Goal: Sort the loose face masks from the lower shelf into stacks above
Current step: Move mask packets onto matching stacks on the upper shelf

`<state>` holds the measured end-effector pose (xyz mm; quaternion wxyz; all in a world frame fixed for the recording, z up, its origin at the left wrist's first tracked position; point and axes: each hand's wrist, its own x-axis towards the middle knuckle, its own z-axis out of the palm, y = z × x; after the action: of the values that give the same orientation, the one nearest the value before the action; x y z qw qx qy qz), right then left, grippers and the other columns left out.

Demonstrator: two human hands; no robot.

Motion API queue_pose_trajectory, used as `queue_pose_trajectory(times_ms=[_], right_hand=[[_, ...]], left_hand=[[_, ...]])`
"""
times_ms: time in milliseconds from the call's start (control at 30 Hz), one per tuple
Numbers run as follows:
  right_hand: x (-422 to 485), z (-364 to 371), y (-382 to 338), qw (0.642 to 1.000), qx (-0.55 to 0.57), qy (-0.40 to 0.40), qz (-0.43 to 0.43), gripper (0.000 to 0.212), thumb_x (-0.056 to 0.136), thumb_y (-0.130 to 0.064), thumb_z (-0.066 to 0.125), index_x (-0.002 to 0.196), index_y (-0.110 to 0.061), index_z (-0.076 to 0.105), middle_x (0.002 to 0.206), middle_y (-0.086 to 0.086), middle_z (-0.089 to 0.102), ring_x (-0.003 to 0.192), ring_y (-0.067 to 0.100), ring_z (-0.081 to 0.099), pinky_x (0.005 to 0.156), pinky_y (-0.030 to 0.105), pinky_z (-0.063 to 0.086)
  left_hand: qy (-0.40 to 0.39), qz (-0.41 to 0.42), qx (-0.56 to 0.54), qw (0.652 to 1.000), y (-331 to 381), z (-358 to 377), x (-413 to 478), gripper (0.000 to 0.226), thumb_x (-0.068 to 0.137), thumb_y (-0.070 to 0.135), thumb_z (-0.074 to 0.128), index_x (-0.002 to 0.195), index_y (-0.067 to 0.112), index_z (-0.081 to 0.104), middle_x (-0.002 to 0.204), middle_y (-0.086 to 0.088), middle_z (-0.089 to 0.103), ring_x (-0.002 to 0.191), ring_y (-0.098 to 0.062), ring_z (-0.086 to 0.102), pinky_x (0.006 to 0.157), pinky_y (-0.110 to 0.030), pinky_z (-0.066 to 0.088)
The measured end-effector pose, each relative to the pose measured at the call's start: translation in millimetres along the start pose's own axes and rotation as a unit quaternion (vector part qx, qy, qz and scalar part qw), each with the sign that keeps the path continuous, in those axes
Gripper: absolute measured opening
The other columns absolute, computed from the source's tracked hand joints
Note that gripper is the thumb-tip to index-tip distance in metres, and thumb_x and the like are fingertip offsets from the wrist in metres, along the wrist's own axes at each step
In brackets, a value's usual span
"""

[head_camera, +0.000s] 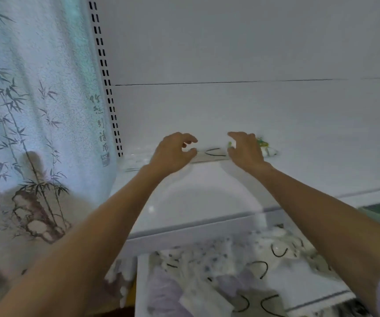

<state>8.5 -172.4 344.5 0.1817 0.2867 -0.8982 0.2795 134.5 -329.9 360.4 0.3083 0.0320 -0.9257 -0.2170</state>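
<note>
On the upper shelf (299, 161), both hands reach a flat face mask (212, 155) with a black ear loop, lying toward the back. Left hand (173, 152) hovers at its left end, fingers curled and apart, thumb near the mask's edge; whether it touches is unclear. Right hand (245, 149) sits at the right end, fingers spread, gripping nothing visible. Just beyond it lies a white-and-green mask (268, 149). Below, the lower shelf (335, 296) holds a jumble of loose masks (230, 266). A bamboo-print curtain (31, 110) hangs at left.
</note>
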Motion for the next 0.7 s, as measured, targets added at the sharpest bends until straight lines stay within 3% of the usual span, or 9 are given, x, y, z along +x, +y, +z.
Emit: queue_pose_trajectory(times_ms=[200,400,467,533,700], right_hand=[[-91,-123,126,0.985,-0.046,0.066,0.154,0.054,0.093,-0.013,0.048,0.145,-0.012,0.033,0.142,0.013,0.043,0.132,0.031,0.031,0.106,0.039,0.031],[-200,-203,223,0.953,-0.092,0.121,0.261,0.051,0.088,-0.008,0.050,0.138,-0.005,0.040,0.129,0.018,0.052,0.120,0.034,0.046,0.093,0.039,0.041],[-227,-214,246,0.945,-0.099,0.132,0.281,0.042,0.086,-0.007,0.053,0.127,-0.004,0.049,0.117,0.018,0.058,0.111,0.036,0.053,0.085,0.038,0.044],[-250,-217,264,0.938,-0.096,0.134,0.305,0.037,0.084,-0.008,0.054,0.121,-0.004,0.053,0.114,0.018,0.061,0.107,0.036,0.056,0.086,0.039,0.047],[-284,-205,314,0.915,-0.081,0.110,0.379,0.052,0.088,-0.014,0.056,0.137,-0.003,0.041,0.131,0.016,0.053,0.122,0.034,0.047,0.099,0.039,0.042]], left_hand=[[-0.081,0.110,-0.120,0.983,153,102,-13,0.025,0.087,0.019,0.059,0.111,0.015,0.064,0.112,-0.004,0.063,0.096,-0.014,0.058,0.085,-0.024,0.043],[-0.183,0.134,-0.201,0.953,266,197,-63,0.026,0.088,0.018,0.057,0.113,0.015,0.063,0.114,-0.004,0.060,0.101,-0.014,0.056,0.087,-0.026,0.042],[-0.222,0.130,-0.209,0.943,287,225,-81,0.027,0.088,0.017,0.058,0.114,0.013,0.063,0.115,-0.003,0.061,0.101,-0.014,0.056,0.084,-0.023,0.040],[-0.252,0.121,-0.207,0.938,295,252,-97,0.027,0.087,0.018,0.059,0.113,0.014,0.064,0.117,-0.003,0.062,0.101,-0.016,0.058,0.082,-0.022,0.040],[-0.326,0.071,-0.190,0.923,297,319,-121,0.028,0.086,0.018,0.060,0.113,0.014,0.065,0.119,-0.006,0.061,0.105,-0.019,0.058,0.083,-0.020,0.040]])
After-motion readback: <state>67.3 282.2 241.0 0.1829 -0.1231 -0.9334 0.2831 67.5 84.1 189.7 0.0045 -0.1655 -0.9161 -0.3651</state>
